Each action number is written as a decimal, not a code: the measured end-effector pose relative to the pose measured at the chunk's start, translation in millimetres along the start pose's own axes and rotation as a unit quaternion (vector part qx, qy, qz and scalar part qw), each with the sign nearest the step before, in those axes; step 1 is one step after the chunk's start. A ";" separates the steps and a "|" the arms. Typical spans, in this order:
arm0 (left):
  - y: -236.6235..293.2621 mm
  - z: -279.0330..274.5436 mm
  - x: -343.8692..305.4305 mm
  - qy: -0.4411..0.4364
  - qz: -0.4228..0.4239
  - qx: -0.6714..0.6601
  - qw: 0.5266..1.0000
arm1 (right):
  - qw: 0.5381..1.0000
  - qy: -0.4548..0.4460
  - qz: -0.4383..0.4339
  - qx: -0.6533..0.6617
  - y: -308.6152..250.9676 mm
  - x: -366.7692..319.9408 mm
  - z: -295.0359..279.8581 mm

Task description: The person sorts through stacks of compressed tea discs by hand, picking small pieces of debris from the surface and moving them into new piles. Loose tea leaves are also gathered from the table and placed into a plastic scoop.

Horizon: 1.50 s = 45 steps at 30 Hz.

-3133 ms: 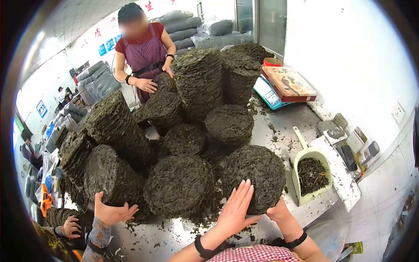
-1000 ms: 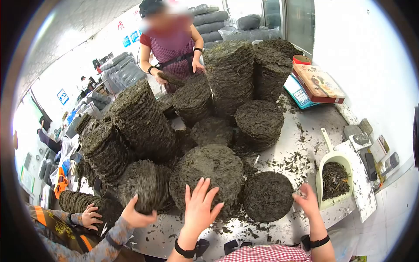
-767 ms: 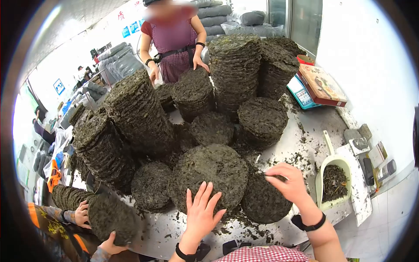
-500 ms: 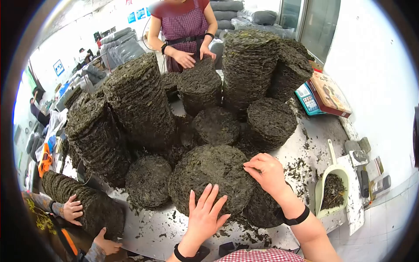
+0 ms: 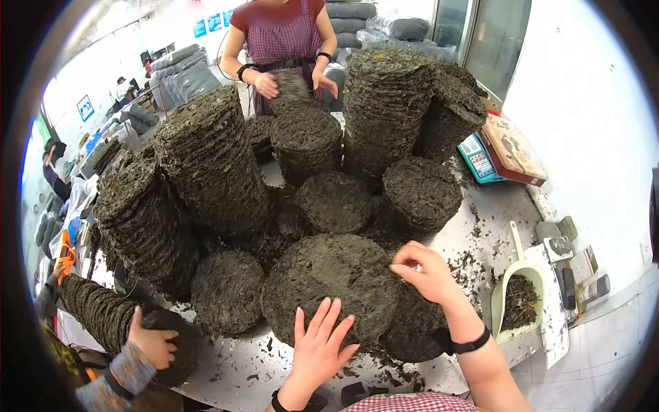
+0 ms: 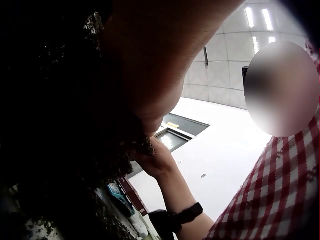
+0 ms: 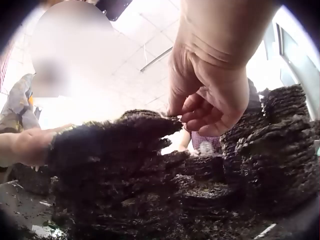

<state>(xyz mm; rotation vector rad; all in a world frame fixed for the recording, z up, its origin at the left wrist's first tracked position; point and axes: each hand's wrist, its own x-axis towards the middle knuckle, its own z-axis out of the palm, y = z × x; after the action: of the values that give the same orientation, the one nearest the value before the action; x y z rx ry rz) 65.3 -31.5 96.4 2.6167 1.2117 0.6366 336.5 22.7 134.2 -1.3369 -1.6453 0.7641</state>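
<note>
A round stack of dark dried seaweed-like sheets (image 5: 329, 285) stands at the table's front. My left hand (image 5: 321, 347) rests on its front top edge with fingers spread. At the stack's right edge my right hand (image 5: 427, 275) has its thumb and fingertips together with the other fingers curled. In the right wrist view the right hand (image 7: 207, 95) pinches the edge of the top layer (image 7: 145, 116). A lower round stack (image 5: 415, 326) sits partly beneath the right forearm. The left wrist view is mostly dark, with the left hand (image 6: 150, 60) against the stack's side.
Tall stacks (image 5: 213, 165) rise behind and to the left. A dustpan with scraps (image 5: 519, 302) lies at right, near a box on a scale (image 5: 511, 147). One person (image 5: 281, 41) handles sheets across the table; another's hand (image 5: 154, 340) touches a lying stack at left.
My right hand has moved from the lower stack to the larger stack's right edge; the left stays on top. The person across has lifted a sheet, and the neighbour's hands have shifted on the lying stack.
</note>
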 end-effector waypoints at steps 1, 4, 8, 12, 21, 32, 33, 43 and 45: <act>0.5 -1.6 -0.5 -0.001 -0.006 -0.014 1.000 | 0.999 0.002 0.019 0.039 1.2 -11.7 -14.7; 2.6 -7.5 1.7 0.002 -0.001 -0.014 1.000 | 0.967 0.062 0.125 0.213 19.0 -72.4 -65.8; 5.9 -10.1 7.6 0.004 0.009 -0.003 1.000 | 0.920 0.233 0.171 0.264 63.5 -179.2 -155.1; 10.6 -19.9 15.9 -0.007 0.012 0.017 1.000 | 0.858 0.334 0.138 0.365 81.5 -251.3 -210.9; 92.4 -23.6 34.1 -0.012 0.095 -0.191 0.977 | 0.897 0.031 0.226 0.380 47.8 -180.6 -57.9; 101.3 64.9 26.5 -0.163 0.085 -0.209 0.961 | 0.910 -0.061 0.217 0.349 67.7 -236.7 -97.2; 98.3 64.5 31.7 -0.155 0.043 -0.161 0.974 | 0.905 0.122 0.221 0.343 72.5 -245.3 -122.4; 113.3 116.9 12.8 -0.202 0.122 -0.075 0.969 | 0.850 0.170 0.371 0.333 99.5 -248.1 -47.2; 121.7 103.1 19.2 -0.208 0.082 -0.051 0.973 | 0.820 0.133 0.362 0.423 117.9 -236.0 -32.2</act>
<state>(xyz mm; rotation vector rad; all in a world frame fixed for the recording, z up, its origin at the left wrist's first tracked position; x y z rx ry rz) 206.1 -94.9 51.9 2.5990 0.8216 0.1505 431.0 -179.8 -9.7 -1.2687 -0.3781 1.4514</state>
